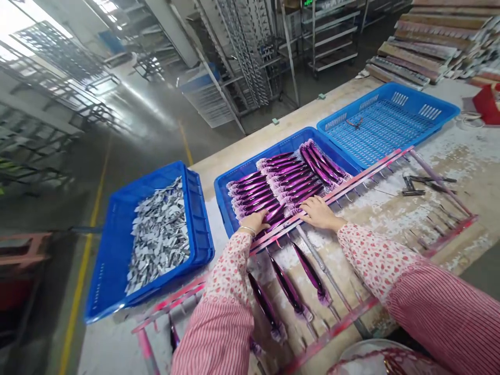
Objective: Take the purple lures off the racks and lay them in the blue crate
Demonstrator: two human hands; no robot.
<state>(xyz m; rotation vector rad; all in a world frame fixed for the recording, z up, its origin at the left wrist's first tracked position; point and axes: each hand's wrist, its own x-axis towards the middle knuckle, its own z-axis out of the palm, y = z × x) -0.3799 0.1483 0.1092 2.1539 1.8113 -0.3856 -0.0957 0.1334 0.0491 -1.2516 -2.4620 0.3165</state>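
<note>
My left hand (255,223) reaches over the near side of a blue crate (221,195), its fingers closed around one end of a glossy purple spindle-shaped piece (276,212). Beside it, my right hand (319,212) rests at the crate's near edge, fingers spread and touching the near pieces. Rows of similar purple pieces (289,179) with crumpled translucent film at one end fill the crate. Below my hands lies a pink-stained metal rack (332,325). Several dark purple pieces (287,281) sit on its prongs, between my forearms.
To the left stands a blue crate (195,208) of small silvery-grey scraps (160,237). A shallow blue basket (437,107) at the back right holds orange-handled pliers (354,123). Dark hand tools (414,185) lie right of the rack. Stacked strips (422,54) occupy the far right corner.
</note>
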